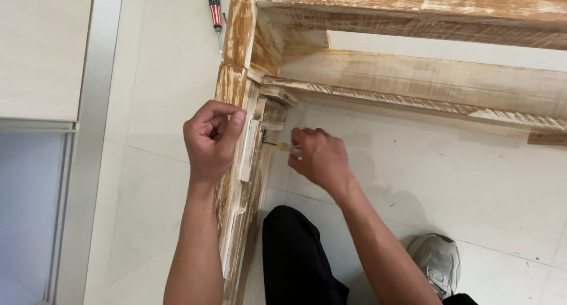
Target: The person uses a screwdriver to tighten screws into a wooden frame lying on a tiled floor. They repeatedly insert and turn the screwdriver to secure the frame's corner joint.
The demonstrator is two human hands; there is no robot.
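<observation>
A weathered, white-washed wooden frame [413,74] lies on a pale tiled floor. My left hand [211,139] grips the frame's left upright from outside, thumb pressed on a small white block [248,151] fixed to its edge. My right hand [319,157] is inside the frame, closed around a small yellow-handled screwdriver [282,146]. Its tip points left into the inner face of the upright, just below a small wooden block [274,113] in the corner.
A second screwdriver [215,15] with a red, white and blue handle lies on the floor beside the frame's top-left corner. My black-trousered knee [295,258] and grey shoe [437,260] rest inside the frame. A light cabinet with a metal rail [88,133] stands at left.
</observation>
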